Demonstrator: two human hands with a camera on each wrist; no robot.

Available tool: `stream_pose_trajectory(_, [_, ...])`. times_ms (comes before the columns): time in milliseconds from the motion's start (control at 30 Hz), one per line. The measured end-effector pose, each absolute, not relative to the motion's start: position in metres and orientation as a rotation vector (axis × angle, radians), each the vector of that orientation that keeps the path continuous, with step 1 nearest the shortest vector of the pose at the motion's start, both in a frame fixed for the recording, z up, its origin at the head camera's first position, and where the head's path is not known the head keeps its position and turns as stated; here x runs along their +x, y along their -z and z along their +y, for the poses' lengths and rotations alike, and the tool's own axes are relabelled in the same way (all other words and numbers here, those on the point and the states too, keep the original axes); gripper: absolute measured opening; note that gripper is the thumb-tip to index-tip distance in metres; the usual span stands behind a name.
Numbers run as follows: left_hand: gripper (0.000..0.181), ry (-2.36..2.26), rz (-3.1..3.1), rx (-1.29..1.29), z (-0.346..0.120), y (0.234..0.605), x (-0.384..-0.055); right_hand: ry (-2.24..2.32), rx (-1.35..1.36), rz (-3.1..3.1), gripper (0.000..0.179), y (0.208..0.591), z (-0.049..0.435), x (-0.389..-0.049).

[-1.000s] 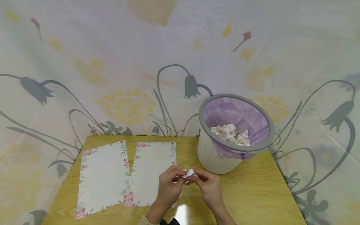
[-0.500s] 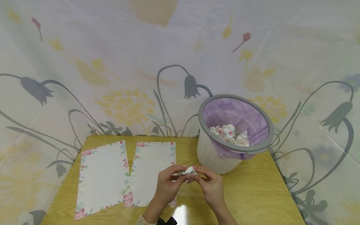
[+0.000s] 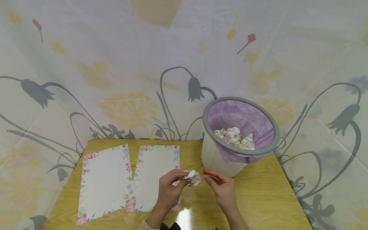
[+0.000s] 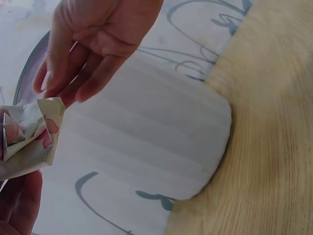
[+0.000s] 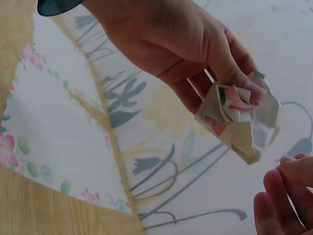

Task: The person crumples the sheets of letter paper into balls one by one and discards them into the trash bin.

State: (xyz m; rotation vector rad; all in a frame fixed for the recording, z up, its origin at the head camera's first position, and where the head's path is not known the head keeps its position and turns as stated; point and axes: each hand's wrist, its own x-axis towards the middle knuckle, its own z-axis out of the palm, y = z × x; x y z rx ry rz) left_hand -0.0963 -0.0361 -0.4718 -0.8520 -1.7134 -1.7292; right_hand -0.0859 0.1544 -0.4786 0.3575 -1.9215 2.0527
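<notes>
My left hand pinches a crumpled piece of paper between thumb and fingers, above the table in front of the bin. The paper is white with pink and green print, its folds showing closely in the right wrist view. Just to its right is my right hand, apart from the paper, with fingers loosely bent and nothing held. In the left wrist view the right hand hangs above the paper. Behind the hands stands a white bin with a grey rim and purple liner.
Several crumpled papers lie inside the bin. Two flat sheets with floral borders, a left sheet and a right sheet, lie on the wooden table. A flower-patterned cloth hangs behind the table.
My right hand has let go of the crumpled paper and drawn slightly to the right. The left hand keeps holding it, nearly in the same place.
</notes>
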Motion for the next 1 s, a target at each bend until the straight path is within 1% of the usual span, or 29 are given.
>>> stream_pose_trajectory(167, [0.040, 1.788, -1.666, -0.868, -0.037, 0.490, -0.103, -2.049, 0.228, -1.903, 0.016, 0.477, 0.176, -0.088])
stream_pose_trajectory(333, [0.043, 1.774, -1.666, -0.874, -0.037, 0.501, -0.108, -2.059, 0.080, -1.858, 0.018, 0.474, 0.203, -0.090])
stream_pose_trajectory(500, [0.042, 1.765, -1.696, -0.852, -0.039, 0.499, -0.107, -2.020, -0.063, -1.779, 0.014, 0.469, 0.234, -0.093])
stream_pose_trajectory(733, [0.038, 1.713, -1.749, -0.817, -0.040, 0.476, -0.098, -1.920, -0.130, -1.621, 0.010, 0.456, 0.283, -0.099])
stream_pose_trajectory(1000, [0.037, 1.703, -1.787, -0.787, -0.042, 0.486, -0.099, -1.884, -0.167, -1.493, 0.020, 0.428, 0.333, -0.107])
